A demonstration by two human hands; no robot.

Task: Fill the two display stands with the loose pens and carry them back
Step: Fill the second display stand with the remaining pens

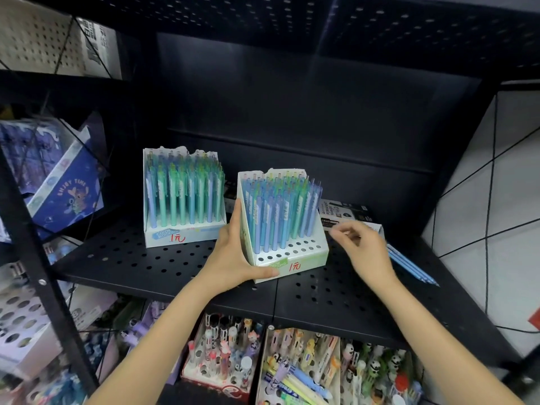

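Observation:
Two white cardboard display stands of blue and green pens stand on the black perforated shelf (163, 258). The left stand (184, 235) looks full. The right stand (295, 255) shows several open holes along its front rows. My left hand (233, 252) grips the right stand's left front corner, thumb along the front face. Just right of that stand hovers my right hand (362, 247), fingers loosely curled and holding nothing. A few loose blue pens (412, 266) lie on the shelf behind my right wrist.
A black and white marker box (344, 213) lies behind the right stand. Below the shelf sit trays of novelty pens (304, 366). Blue cartoon notebooks (61, 197) fill the rack at left. White tiled floor (496, 200) shows at right.

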